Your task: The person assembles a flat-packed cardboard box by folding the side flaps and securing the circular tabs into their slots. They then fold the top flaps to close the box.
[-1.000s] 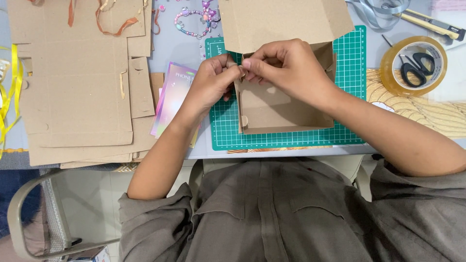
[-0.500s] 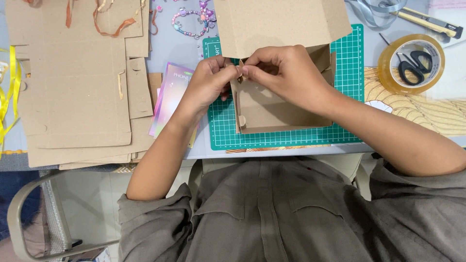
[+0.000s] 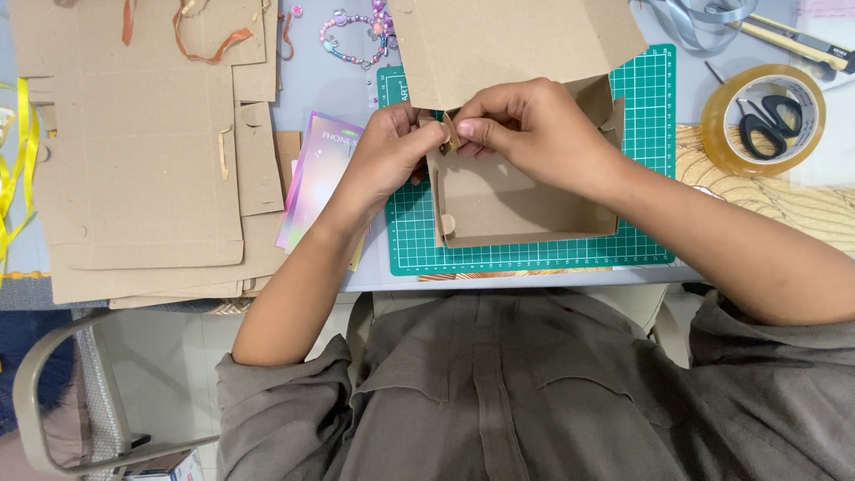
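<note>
I am pinching a small cardboard tab point(image 3: 451, 134) between the thumb and forefinger tips of both hands. My left hand point(image 3: 392, 147) is closing on it from the left, my right hand point(image 3: 534, 134) from the right, fingertips nearly meeting over the tab. Both grips are tight on the card, with no gap showing.

The tab is sticking up from the left rear corner of a shallow cardboard box point(image 3: 525, 200), plain brown and unprinted. Its low walls are standing on the left and near sides, and a second rounded tab is showing on the left wall, below my fingers. The box's broad lid flap point(image 3: 512, 44) is rising just beyond my knuckles, tilted away from me and hiding what lies behind it.

The box is resting on a green cutting mat point(image 3: 646, 89) with a white grid, which is reaching out past my right wrist.

Left of my left hand, partly under the forearm, a glossy pink-and-purple card point(image 3: 316, 174) is lying. Further left, a stack of flat cardboard blanks point(image 3: 134, 151) is spreading out, with yellow ribbon point(image 3: 22, 160) at its far edge and orange ribbon point(image 3: 209, 40) on top. Beyond my left fingers, a beaded bracelet point(image 3: 352, 36) is lying in pinks and purples.

Well off to the right of my right hand, a roll of clear tape point(image 3: 717, 134) is sitting with black-handled scissors point(image 3: 766, 120) inside its ring. A utility knife point(image 3: 797, 40) is lying beyond it.
</note>
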